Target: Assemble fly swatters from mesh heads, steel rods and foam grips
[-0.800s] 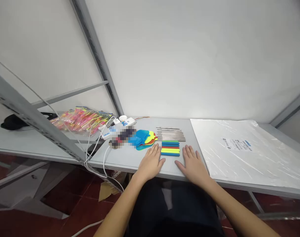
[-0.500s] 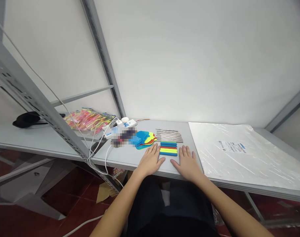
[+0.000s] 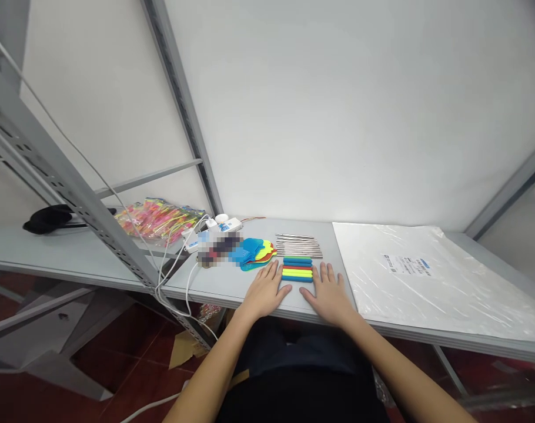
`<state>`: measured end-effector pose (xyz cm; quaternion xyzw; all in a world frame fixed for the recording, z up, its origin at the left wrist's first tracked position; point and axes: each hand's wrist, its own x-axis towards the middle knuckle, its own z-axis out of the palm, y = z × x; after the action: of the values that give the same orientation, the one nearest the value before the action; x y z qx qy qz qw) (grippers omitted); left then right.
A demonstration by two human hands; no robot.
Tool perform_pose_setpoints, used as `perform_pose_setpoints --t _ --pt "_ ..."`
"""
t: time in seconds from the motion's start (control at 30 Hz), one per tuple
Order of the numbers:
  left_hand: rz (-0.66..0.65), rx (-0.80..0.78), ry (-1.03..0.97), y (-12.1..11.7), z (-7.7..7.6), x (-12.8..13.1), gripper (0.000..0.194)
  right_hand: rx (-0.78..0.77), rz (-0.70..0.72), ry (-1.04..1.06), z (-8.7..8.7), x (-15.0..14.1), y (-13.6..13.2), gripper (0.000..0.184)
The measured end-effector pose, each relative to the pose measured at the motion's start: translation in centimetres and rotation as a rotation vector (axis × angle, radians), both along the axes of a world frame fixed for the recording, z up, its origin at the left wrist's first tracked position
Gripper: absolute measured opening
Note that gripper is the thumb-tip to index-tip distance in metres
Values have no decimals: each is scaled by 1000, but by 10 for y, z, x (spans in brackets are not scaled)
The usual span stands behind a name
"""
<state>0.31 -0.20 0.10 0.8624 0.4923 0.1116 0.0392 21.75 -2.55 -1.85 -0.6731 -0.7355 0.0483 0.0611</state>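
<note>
My left hand [image 3: 264, 292] lies flat on the grey shelf top [image 3: 226, 288], fingers spread, at the left ends of several coloured tubes. My right hand [image 3: 331, 294] rests flat too, fingers apart, by the tubes' right ends. Neither hand holds anything. The tubes [image 3: 297, 272], in blue, green, red and yellow, lie side by side between the hands. Behind them is a row of thin silver metal rods [image 3: 298, 245]. Left of the rods, blue, yellow and red perforated plastic pieces shaped like fly swatter heads [image 3: 252, 252] are piled up.
A large white plastic-wrapped sheet [image 3: 382, 302] with a label covers the right side. At left are a white power strip [image 3: 230, 226] with cables, a blurred patch, a bag of colourful items [image 3: 155, 220] and a black object [image 3: 49, 218]. A metal upright [image 3: 102, 217] stands at left.
The camera view has shifted slightly, so the things appear a little lower and further left. Both hands stay flat in the same places beside the tubes.
</note>
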Motion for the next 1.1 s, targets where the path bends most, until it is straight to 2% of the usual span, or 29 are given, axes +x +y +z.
perform_pose_setpoints --t 0.8,1.1 --pt "15 -42 -32 -4 6 1 75 21 -10 -32 4 5 -6 87" --pt "-4 -15 -38 -5 3 -2 74 44 7 -61 0 7 -5 86"
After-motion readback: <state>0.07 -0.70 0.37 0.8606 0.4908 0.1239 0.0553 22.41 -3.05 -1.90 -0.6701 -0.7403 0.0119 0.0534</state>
